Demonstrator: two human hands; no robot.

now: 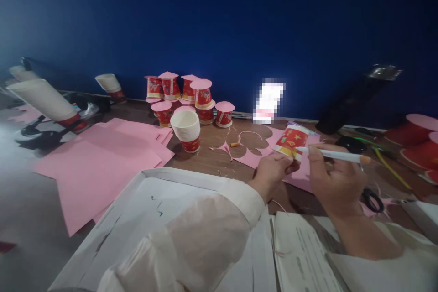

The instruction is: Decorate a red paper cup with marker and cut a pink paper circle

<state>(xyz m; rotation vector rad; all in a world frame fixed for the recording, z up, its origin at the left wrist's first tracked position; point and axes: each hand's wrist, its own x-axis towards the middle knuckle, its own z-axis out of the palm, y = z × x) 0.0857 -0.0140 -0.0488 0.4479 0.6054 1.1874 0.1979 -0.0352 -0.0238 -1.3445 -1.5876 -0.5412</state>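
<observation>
My left hand is closed round a red paper cup, which lies upside down on a pink sheet with round holes cut out of it. My right hand grips a white pen with its tip against the cup's rim. Both hands are close together above the wooden table, right of centre. My left sleeve is white and reaches across the lower middle of the view.
A stack of white-lined cups stands beside several red cups capped with pink discs. Loose pink sheets lie at left. Black-handled scissors rest at right. A white tray and printed papers are nearest me.
</observation>
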